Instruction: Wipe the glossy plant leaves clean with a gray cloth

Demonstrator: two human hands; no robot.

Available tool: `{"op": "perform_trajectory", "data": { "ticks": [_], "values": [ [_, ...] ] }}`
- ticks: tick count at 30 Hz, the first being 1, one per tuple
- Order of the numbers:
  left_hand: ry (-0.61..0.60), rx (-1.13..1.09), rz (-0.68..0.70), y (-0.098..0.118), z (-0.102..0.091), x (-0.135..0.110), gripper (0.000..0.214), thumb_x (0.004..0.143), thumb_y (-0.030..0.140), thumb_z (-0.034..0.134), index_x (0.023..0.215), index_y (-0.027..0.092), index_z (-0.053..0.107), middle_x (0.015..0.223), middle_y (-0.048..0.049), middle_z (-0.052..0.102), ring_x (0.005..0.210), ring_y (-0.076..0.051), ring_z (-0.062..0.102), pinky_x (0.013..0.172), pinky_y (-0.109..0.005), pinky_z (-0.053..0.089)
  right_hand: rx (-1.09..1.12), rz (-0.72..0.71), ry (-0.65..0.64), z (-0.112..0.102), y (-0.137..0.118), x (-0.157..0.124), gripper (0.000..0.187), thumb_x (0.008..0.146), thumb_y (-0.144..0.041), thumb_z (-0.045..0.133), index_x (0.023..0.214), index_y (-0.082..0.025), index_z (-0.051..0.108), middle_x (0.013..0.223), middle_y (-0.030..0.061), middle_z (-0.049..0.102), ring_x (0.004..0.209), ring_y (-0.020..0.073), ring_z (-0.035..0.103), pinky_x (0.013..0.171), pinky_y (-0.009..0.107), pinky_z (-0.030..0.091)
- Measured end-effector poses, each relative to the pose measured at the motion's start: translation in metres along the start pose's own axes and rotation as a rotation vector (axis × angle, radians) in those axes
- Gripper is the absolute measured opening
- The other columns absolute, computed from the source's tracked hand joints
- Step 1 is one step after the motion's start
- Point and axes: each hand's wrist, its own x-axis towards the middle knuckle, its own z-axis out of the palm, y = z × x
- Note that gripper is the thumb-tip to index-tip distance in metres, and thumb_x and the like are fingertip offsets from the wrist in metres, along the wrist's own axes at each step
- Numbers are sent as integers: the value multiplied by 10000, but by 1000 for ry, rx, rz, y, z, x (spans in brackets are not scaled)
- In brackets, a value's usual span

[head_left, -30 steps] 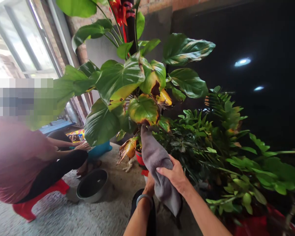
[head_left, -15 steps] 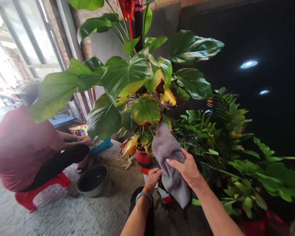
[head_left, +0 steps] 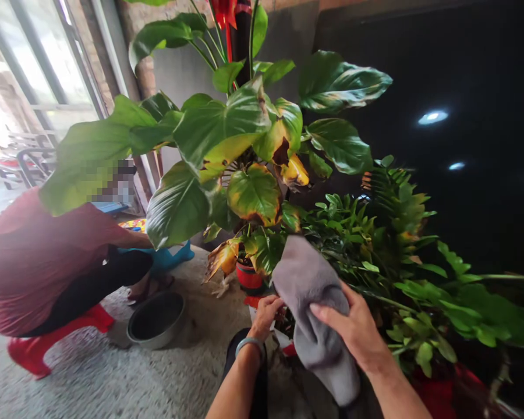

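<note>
My right hand [head_left: 358,327] grips a grey cloth [head_left: 309,285], thumb on top, and the cloth's lower end hangs down. To its left, my left hand [head_left: 265,316] has its fingers curled together, and what they hold, if anything, is hidden. A red and white object [head_left: 283,342], partly covered by the cloth, lies just below the left fingers. Above both hands spreads a large-leaved potted plant [head_left: 225,125], with some leaves yellowed and browned at the edges. Its red pot [head_left: 250,278] stands just beyond my left hand.
A person in a pink shirt [head_left: 48,250] sits on a red stool [head_left: 61,334] at left, near a blue object [head_left: 170,256]. A grey basin [head_left: 156,320] stands on the concrete floor. Dense green plants [head_left: 358,233] fill the right, before a dark glossy surface [head_left: 419,70].
My right hand has drawn the cloth down and right, away from the browned leaf. My left hand stays low with fingers curled. The person at left has leaned forward.
</note>
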Motion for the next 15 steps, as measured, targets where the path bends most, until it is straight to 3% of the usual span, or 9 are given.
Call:
{"op": "perform_trajectory", "data": {
  "ticks": [2, 4, 9, 13, 15],
  "values": [
    [-2, -14, -2, 3, 3, 2, 245, 581, 360, 713, 530, 144, 607, 498, 12, 559, 517, -127, 514, 484, -224, 394, -4, -18, 111, -3, 5, 13, 363, 511, -370, 758, 806, -173, 683, 700, 35, 715, 656, 229, 627, 616, 321, 509],
    [-9, -36, -4, 4, 6, 4, 268, 558, 394, 720, 550, 157, 595, 523, 12, 573, 520, -126, 523, 487, -227, 402, -18, 27, 130, 0, 24, 18, 359, 508, -376, 753, 796, -173, 683, 697, 41, 718, 652, 239, 631, 620, 339, 515],
    [-54, -89, 6, 1, 8, 6, 302, 490, 379, 770, 614, 165, 597, 532, 28, 575, 565, -133, 532, 545, -239, 408, -99, 143, 64, 6, 70, -16, 364, 479, -313, 715, 810, -161, 721, 740, 73, 756, 744, 306, 676, 719, 407, 534],
    [-135, -129, 5, -1, 10, 6, 351, 480, 398, 786, 671, 160, 612, 561, 28, 579, 578, -136, 536, 577, -252, 419, -60, 153, 37, -13, 49, -39, 415, 493, -326, 752, 875, -166, 727, 821, 79, 773, 798, 312, 693, 743, 393, 543],
    [-150, -138, -20, -1, 12, 6, 403, 470, 426, 792, 715, 164, 609, 590, 28, 582, 553, -130, 534, 545, -253, 426, -1, 133, 131, -28, 31, -34, 425, 487, -359, 792, 861, -175, 709, 795, 71, 771, 755, 297, 698, 703, 373, 550]
  ]
}}
